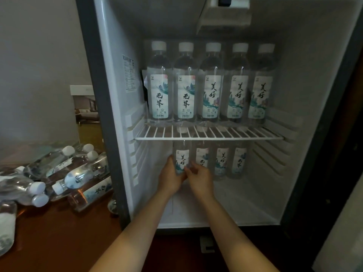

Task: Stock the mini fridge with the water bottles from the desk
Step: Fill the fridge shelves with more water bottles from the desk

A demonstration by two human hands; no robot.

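The mini fridge stands open in front of me. Several upright water bottles with white caps line its wire shelf. Below the shelf several more bottles stand in a row at the back. Both my hands reach inside and hold the leftmost lower bottle upright: my left hand curls round its left side and my right hand grips its lower right side. More bottles lie in a loose pile on the brown desk at the left.
The fridge's grey frame edge stands between the desk and the interior. A cooling unit hangs from the fridge ceiling. The fridge floor in front of the lower row is bare white. A framed picture leans by the wall.
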